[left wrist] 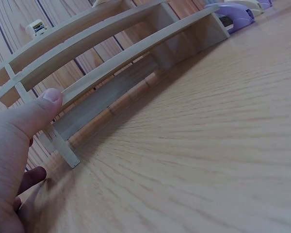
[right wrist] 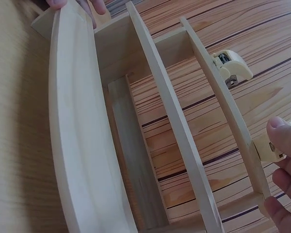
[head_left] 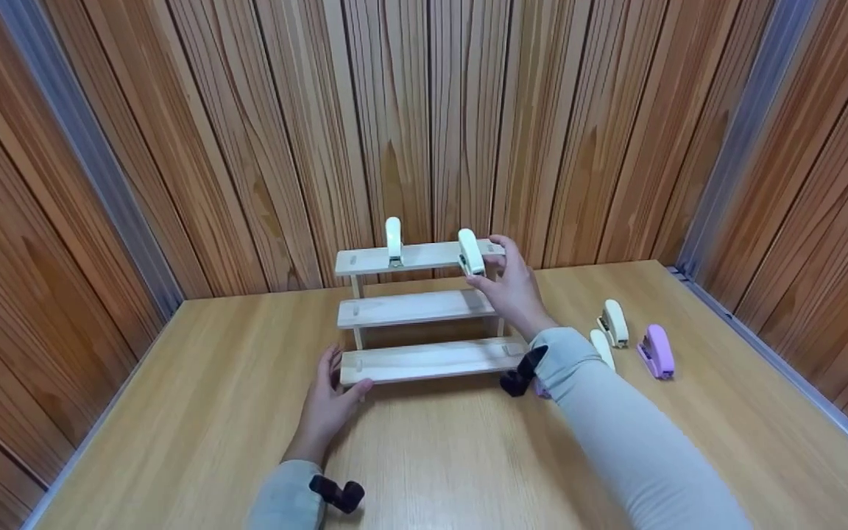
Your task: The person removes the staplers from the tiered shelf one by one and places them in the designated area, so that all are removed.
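A three-tier wooden display rack [head_left: 424,309] stands on the table. My left hand [head_left: 327,401] holds the left end of its bottom tier, thumb [left wrist: 51,97] at the front edge and the other fingers round the side. At the right of the top tier, my right hand [head_left: 516,291] pinches a cream stapler [head_left: 471,252] between thumb and fingers. In the right wrist view that stapler [right wrist: 267,148] meets the top board, partly covered by the hand. Another cream stapler [head_left: 394,239] stands upright left of the middle on the top tier.
Right of the rack, a cream stapler [head_left: 615,322] and a purple stapler [head_left: 658,352] stand on the table [head_left: 431,464]. My right sleeve partly hides another cream stapler [head_left: 602,347] and a purple one [head_left: 541,389]. Wood-panelled walls [head_left: 461,125] enclose the back and sides.
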Available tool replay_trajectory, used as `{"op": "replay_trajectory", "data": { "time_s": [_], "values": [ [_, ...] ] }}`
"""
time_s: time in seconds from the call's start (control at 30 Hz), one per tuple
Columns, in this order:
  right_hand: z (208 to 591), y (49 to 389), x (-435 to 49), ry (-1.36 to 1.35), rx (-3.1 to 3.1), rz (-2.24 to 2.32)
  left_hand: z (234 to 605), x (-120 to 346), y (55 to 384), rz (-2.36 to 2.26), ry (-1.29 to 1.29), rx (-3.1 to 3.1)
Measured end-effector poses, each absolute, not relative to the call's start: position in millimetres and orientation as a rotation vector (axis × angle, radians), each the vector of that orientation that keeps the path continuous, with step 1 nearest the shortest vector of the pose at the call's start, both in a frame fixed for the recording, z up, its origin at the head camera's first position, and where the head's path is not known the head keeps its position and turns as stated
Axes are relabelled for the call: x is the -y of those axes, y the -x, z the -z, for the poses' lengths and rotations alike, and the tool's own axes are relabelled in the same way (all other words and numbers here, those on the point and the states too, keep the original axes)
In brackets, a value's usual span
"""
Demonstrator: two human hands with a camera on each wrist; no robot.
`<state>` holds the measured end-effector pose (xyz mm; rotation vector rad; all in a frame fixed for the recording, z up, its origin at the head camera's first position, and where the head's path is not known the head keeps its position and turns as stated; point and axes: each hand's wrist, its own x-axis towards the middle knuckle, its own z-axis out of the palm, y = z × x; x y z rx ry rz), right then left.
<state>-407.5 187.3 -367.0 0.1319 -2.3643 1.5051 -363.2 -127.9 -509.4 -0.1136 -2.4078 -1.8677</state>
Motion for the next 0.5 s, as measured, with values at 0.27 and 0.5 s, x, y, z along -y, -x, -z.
{"op": "replay_trajectory", "data": {
  "time_s": [0.27, 0.5],
  "values": [
    [371.7, 396.0, -201.3, -0.182, 2.303, -1.502, 508.2, 129.0, 362.6, 1.875, 0.102, 2.413],
    [373.6, 383.5, -215.1, -0.178, 2.309, -1.471, 508.3, 129.2, 362.5, 1.877, 0.125, 2.414]
  ]
}}
